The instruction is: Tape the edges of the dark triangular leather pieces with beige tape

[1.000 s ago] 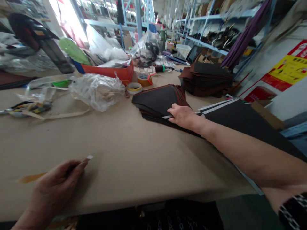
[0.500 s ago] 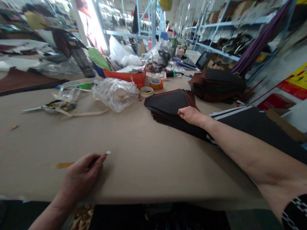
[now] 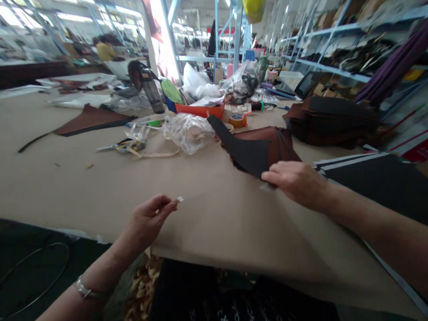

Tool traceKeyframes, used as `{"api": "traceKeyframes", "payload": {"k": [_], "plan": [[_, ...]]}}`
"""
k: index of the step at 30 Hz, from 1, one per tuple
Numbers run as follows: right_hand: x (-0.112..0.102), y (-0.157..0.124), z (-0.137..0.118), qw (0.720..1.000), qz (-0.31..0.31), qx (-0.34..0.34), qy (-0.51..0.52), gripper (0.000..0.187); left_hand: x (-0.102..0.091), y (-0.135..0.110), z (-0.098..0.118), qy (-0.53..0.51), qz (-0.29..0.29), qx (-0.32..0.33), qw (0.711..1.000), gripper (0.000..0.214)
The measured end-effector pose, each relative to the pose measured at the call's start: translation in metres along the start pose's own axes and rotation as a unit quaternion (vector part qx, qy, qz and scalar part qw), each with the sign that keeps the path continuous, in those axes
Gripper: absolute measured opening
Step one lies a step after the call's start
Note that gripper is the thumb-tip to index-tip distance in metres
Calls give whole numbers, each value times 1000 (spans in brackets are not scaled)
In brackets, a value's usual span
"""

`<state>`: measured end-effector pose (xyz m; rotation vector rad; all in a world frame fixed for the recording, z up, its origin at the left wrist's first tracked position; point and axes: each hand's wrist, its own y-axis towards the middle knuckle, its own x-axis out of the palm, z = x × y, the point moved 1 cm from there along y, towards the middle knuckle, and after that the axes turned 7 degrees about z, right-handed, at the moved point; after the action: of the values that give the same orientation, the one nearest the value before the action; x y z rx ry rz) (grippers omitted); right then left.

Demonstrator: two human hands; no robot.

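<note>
My left hand [image 3: 149, 220], over the table's near part, pinches a small strip with a white tip [image 3: 180, 199] past the fingertips; most of the strip is hidden. My right hand [image 3: 294, 182] is closed on the near corner of a dark grey leather-like piece [image 3: 249, 152]. This piece is tilted, its narrow end pointing to the far left. Under and beside it lies a stack of brown-backed pieces [image 3: 276, 138]. A larger stack of dark and brown pieces [image 3: 329, 120] sits behind. Black panels with white edge strips [image 3: 374, 180] lie by my right forearm.
Tape rolls [image 3: 237, 120], a clear plastic bag [image 3: 189, 131] and an orange box [image 3: 200, 110] stand mid-table. To the left lie scissors [image 3: 125, 146] and a brown piece [image 3: 95, 120]. Shelving [image 3: 337, 67] runs along the right. A person in yellow [image 3: 106, 50] is far back.
My right hand has drawn the top dark piece off the stack toward me, baring brown material beneath. My left hand still pinches its strip. The view has swung left.
</note>
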<state>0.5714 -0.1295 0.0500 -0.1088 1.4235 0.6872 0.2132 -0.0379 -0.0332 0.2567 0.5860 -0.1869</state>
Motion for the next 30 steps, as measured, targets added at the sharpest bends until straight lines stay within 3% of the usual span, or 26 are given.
{"api": "traceKeyframes", "payload": {"k": [2, 5, 8, 11, 13, 16, 19, 21, 23, 27, 30], "plan": [[13, -38, -30, 998, -27, -58, 20, 20, -5, -9, 21, -60, -25, -17, 998, 24], [40, -95, -61, 996, -44, -65, 52, 24, 0, -28, 48, -102, -107, -60, 987, 24], [59, -133, -74, 996, -28, 3, 88, 30, 21, -46, 62, -106, -203, -114, 967, 23], [57, -142, -80, 978, -14, 133, 160, 27, 47, -58, 70, -99, -290, -155, 939, 23], [47, -133, -87, 940, -21, 233, 249, 28, 62, -61, 76, -82, -328, -160, 927, 25], [32, -106, -102, 835, -49, 354, 418, 26, 78, -64, 86, -42, -359, -144, 921, 27], [28, -80, -117, 716, -83, 412, 557, 23, 87, -64, 94, -17, -368, -132, 920, 27], [30, -68, -123, 666, -90, 420, 610, 18, 90, -64, 96, -10, -367, -125, 922, 25], [36, -61, -127, 642, -89, 423, 633, 12, 92, -63, 97, -5, -365, -120, 923, 25], [45, -54, -132, 626, -68, 433, 646, 10, 93, -64, 97, -2, -368, -121, 922, 27], [44, -54, -128, 597, -65, 443, 666, 8, 90, -62, 96, 4, -392, -126, 911, 32]]}}
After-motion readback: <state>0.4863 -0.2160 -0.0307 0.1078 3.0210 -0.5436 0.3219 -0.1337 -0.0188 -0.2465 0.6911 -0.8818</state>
